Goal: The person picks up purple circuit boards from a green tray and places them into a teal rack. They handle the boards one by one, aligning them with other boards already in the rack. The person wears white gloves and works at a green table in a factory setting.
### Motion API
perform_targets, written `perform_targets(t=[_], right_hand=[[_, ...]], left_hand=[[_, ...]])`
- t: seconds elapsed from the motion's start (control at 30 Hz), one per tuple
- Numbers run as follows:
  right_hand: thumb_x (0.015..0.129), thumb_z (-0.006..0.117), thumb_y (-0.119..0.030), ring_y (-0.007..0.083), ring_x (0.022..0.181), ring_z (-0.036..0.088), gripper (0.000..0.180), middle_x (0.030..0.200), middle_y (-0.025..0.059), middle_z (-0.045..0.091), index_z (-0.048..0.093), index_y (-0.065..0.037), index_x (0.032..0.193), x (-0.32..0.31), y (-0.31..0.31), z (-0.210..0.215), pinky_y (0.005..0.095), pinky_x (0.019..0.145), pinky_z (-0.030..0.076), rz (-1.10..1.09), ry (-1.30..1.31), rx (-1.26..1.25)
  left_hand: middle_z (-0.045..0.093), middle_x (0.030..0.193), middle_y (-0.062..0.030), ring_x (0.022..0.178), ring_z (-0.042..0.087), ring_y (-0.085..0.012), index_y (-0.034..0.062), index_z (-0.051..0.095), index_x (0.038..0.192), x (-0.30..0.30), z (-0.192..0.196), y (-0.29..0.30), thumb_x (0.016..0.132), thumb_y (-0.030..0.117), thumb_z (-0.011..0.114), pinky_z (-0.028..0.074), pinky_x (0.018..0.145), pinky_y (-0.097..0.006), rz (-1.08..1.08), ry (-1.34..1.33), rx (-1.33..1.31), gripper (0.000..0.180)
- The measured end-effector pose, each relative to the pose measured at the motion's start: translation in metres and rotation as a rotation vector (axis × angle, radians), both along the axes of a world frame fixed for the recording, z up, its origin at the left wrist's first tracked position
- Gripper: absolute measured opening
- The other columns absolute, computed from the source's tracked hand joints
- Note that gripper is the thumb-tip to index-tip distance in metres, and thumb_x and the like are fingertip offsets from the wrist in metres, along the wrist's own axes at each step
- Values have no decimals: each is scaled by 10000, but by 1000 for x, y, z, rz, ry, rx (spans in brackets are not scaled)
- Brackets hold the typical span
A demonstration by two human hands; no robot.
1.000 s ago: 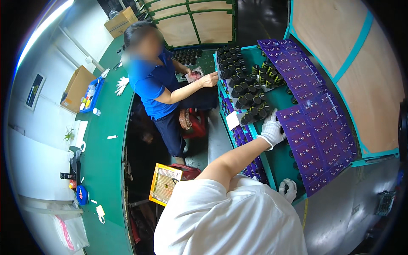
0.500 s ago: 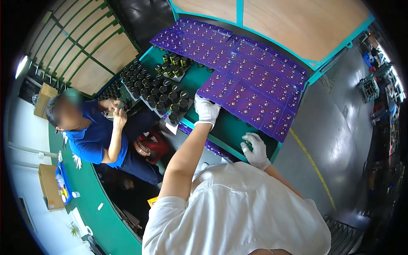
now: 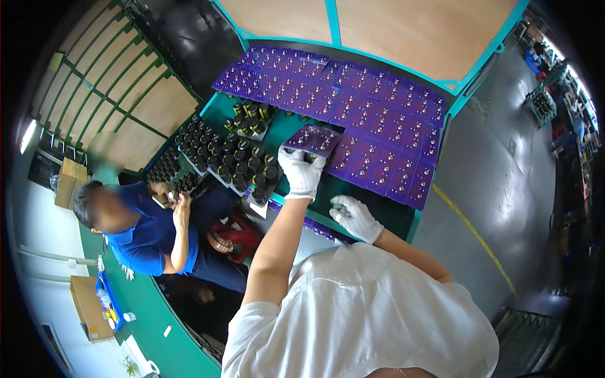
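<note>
My left hand (image 3: 301, 174), in a white glove, is closed on the near edge of a purple panel (image 3: 313, 140) dotted with shiny silver knobs. The panel is raised and tilted, and small dark and yellow parts show under it. Beside it lie rows of similar purple panels (image 3: 372, 148) on the green table (image 3: 321, 200). My right hand (image 3: 355, 217), also gloved, hovers by the table's near edge with its fingers loosely bent and nothing visible in them. Black round-topped pieces with yellow bands (image 3: 233, 154) stand in groups left of my left hand.
A co-worker in a blue shirt (image 3: 142, 220) sits at the left, holding a small item in both hands. A green bench (image 3: 142, 302) with a blue tray (image 3: 108, 301) curves along the lower left. Wooden boards in a teal frame (image 3: 416, 38) rise behind the table.
My left hand has lifted the purple panel off the near left corner of the rows and tilted it. My right hand has moved a little left, and the view has shifted.
</note>
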State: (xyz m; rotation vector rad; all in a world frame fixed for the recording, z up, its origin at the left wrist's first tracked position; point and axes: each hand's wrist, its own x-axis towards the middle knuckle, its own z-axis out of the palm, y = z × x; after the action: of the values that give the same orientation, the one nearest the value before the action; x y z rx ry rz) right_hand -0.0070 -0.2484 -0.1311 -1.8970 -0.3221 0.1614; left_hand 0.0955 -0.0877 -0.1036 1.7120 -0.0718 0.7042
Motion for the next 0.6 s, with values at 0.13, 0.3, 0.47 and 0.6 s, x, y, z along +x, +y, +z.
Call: perform_targets(t=[0.13, 0.3, 0.47, 0.6], right_hand=[[888, 672, -141, 169, 895, 667, 318, 1005, 96, 676, 592, 29, 1145, -1, -6, -10, 290, 791, 534, 120, 254, 361], [983, 344, -576, 258, 1223, 497, 648, 1396, 114, 456, 394, -90, 1409, 27, 4, 76, 428, 1032, 391, 87, 533, 1250], [855, 365, -755, 398, 1325, 411, 921, 1445, 255, 382, 286, -89, 1485, 36, 0, 112, 566, 1084, 362, 275, 715, 1387], [865, 369, -735, 391, 1325, 413, 892, 1441, 254, 386, 289, -100, 1487, 40, -1, 110, 569, 1080, 365, 240, 771, 1382]], left_hand=[[549, 1135, -110, 1020, 553, -243, 48, 627, 1092, -30, 36, 0, 682, 193, 828, 460, 858, -345, 193, -227, 222, 479], [553, 1286, -127, 1160, 556, -267, 78, 523, 1270, -80, 70, -12, 908, 348, 542, 481, 940, -415, -685, 10, -872, 452], [557, 1310, -94, 1184, 553, -257, 119, 476, 1332, -108, 47, -44, 979, 537, 341, 469, 991, -443, -616, 228, -1105, 563], [606, 1203, -25, 1104, 588, -227, 176, 538, 1235, -112, 61, -54, 963, 538, 360, 471, 956, -423, -606, 301, -1658, 487]])
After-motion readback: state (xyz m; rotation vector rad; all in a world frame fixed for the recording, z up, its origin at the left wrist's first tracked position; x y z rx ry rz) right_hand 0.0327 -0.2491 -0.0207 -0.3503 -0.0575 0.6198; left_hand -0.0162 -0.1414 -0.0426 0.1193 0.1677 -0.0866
